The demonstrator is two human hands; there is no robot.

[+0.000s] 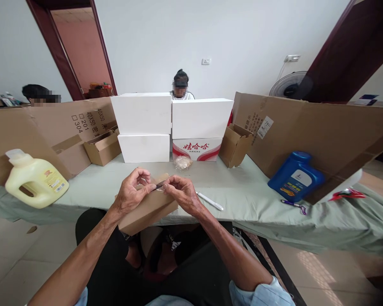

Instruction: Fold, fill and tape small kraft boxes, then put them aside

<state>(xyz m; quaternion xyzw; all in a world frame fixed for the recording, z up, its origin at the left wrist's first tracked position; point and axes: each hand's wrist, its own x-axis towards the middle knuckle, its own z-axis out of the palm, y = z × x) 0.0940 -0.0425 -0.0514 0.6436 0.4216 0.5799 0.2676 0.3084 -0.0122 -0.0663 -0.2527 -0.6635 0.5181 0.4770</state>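
Note:
My left hand (134, 192) and my right hand (181, 194) meet above a small brown cardboard box (148, 210) that juts over the table's near edge. Both hands pinch a thin dark strip (160, 184) stretched between their fingertips; I cannot make out what the strip is. The left hand also rests against the box's top. Just right of my right hand a white pen-like tool (210, 201) lies on the pale green tablecloth (242, 191).
White boxes (143, 114) are stacked at the back, one with red print (196, 149). Open small cartons (102, 146) (235, 144) and big cardboard sheets flank them. A yellow jug (35, 179) lies left, a blue jug (295, 176) right. Two people sit behind.

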